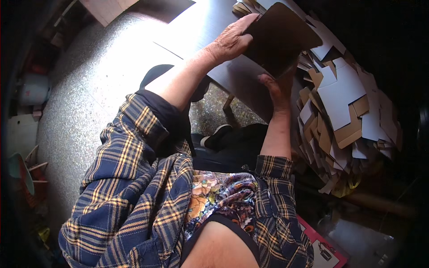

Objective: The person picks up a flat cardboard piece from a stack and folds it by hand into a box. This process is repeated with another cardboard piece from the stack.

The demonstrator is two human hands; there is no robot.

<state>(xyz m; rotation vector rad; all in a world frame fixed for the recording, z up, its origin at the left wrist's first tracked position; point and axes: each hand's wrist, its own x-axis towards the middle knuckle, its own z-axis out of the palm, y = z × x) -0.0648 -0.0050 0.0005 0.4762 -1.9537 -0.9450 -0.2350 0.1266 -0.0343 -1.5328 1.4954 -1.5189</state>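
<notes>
A flat brown cardboard piece with rounded corners is held up over the pale table. My left hand is closed on its left edge, the thumb lying along the near face. At the lower edge, my right hand grips the same piece with its thumb in front. The right hand's other fingers are mostly hidden behind the cardboard. Just right of my right hand rises a large heap of cut cardboard blanks, white on one side and brown on the other.
More cardboard blanks lie at the table's far side. My dark shoe shows on the speckled floor below the table. A pink-edged board sits at the lower right. Bins and a teal chair-like object stand along the left.
</notes>
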